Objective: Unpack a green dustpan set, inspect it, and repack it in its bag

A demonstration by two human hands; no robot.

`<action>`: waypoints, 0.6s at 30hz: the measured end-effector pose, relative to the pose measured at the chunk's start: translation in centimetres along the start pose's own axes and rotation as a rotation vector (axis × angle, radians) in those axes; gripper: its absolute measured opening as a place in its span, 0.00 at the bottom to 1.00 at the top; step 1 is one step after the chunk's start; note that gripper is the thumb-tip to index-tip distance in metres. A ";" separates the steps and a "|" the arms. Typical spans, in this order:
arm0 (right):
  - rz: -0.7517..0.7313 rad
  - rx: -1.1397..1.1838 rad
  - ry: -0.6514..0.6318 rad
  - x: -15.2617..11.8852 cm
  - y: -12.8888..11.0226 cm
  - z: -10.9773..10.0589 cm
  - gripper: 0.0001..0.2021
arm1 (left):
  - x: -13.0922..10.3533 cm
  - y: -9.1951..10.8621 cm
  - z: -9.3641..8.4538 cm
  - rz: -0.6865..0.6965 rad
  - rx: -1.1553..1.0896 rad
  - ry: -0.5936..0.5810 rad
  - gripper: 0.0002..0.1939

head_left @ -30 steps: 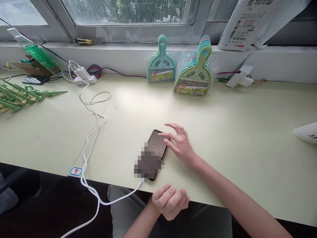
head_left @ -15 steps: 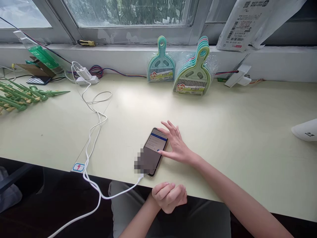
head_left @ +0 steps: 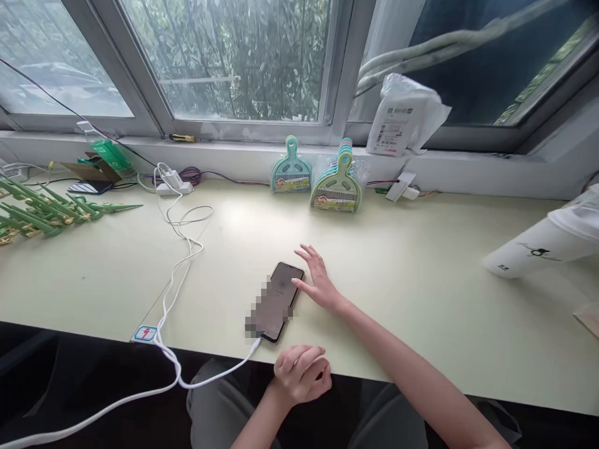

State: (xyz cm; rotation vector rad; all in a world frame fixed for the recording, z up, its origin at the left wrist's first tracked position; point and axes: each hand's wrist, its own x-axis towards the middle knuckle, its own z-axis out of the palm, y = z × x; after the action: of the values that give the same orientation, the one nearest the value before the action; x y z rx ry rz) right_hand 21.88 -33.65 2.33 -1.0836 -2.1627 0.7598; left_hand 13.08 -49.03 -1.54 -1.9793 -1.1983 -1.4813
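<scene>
The right hand [head_left: 318,282] lies with fingers spread and empty beside the phone [head_left: 277,301], its thumb tip touching the phone's right edge near the dark screen; the phone lies flat on the tabletop [head_left: 421,280], just ahead of the left hand [head_left: 302,374]. The left hand is loosely curled, holding nothing, at the tabletop's near edge. The step in hand looks like working the phone's screen by touch, so any further tap would need only a small shift of the thumb or a finger leftward. A white charging cable [head_left: 180,262] runs from the phone's near end, left of both hands. Packs of small dustpans [head_left: 334,184] stand well beyond the right hand, nothing between.
</scene>
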 end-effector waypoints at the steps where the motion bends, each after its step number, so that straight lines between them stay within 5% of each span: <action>1: 0.003 0.010 0.013 0.0 0.1 0.0 0.29 | 0.1 0.1 -0.1 -0.014 -0.014 -0.008 0.04; 8: 0.021 0.053 0.123 0.3 0.7 0.4 0.25 | 1.9 0.7 -3.4 -0.228 -0.115 0.033 0.09; 13: 0.029 0.068 0.120 0.3 0.7 0.7 0.24 | 1.5 -0.1 -6.5 -0.211 -0.023 -0.010 0.08; 18: 0.010 0.102 0.154 0.2 0.7 1.0 0.28 | 0.8 0.5 -7.7 -0.304 0.011 -0.042 0.07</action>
State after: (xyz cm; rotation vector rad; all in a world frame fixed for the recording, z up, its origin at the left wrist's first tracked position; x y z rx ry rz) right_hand 21.39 -33.35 1.18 -1.0661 -1.9701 0.7571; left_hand 9.04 -54.61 2.11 -1.8928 -1.5779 -1.5744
